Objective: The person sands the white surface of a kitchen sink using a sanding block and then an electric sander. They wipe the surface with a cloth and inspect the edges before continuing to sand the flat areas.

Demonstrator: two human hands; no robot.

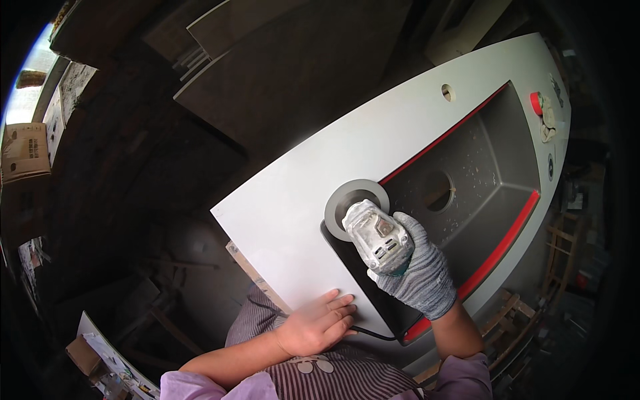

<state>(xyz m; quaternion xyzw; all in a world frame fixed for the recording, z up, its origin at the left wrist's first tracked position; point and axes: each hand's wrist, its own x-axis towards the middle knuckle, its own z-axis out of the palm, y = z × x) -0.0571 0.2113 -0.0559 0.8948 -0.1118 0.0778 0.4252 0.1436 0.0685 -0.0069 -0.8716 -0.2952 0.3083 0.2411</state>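
Observation:
My right hand (427,270), in a grey knit glove, grips a dust-covered angle grinder (377,239). The grinder's round grey disc (331,208) lies over the left rim of a dark grey sink basin (477,163), where it meets the white countertop slab (283,193). Whether the disc touches the surface I cannot tell. Red tape (501,252) lines parts of the basin's edge. Bare and holding nothing, my left hand (319,325) rests with fingers extended on the slab's near edge. A black cord (373,333) runs close by it.
On the slab's right end lie a red tape roll (536,103) and a crumpled pale glove or cloth (548,120). A round hole (448,93) pierces the far side. Wooden frames (560,253) stand at right, a cardboard box (25,152) at left. Large panels (293,67) lean beyond.

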